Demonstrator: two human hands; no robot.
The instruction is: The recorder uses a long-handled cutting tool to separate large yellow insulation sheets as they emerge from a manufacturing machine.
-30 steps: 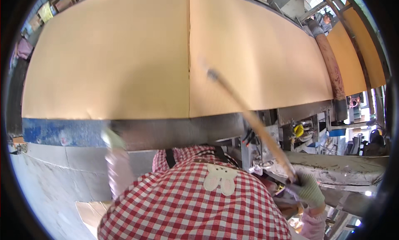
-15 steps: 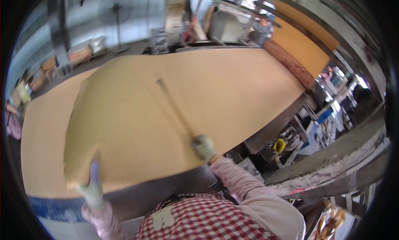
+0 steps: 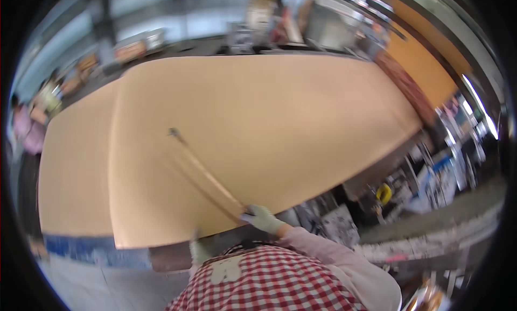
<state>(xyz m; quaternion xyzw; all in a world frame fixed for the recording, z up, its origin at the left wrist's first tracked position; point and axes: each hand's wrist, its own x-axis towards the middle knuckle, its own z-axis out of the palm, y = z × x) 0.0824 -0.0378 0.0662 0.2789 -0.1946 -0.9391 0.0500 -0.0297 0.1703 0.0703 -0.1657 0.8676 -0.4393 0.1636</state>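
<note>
My right hand [image 3: 263,218], in a pale glove, has its fingers [image 3: 253,215] clenched around the near end of a long thin stick [image 3: 202,174]. The stick lies slanted over the big tan sheet [image 3: 258,139], and its far tip with a small dark head [image 3: 173,132] is well inside the sheet, away from the near edge. My left hand [image 3: 200,252] sits at the near edge of the sheet, just beside my checked apron [image 3: 269,284]; if its fingers grip the edge or only press on it, I cannot tell.

I think this step goes well if I keep the stick low and almost flat on the sheet, guide it with the wrist and not the shoulder, and let the left hand keep the near edge calm so the sheet does not slide on the counter [image 3: 75,246].

The stick is blurred by motion, so what the dark head is, I cannot make out. The counter is almost all covered by the sheet. Beyond the far edge of the sheet, the machines and persons are too blurred to tell
</note>
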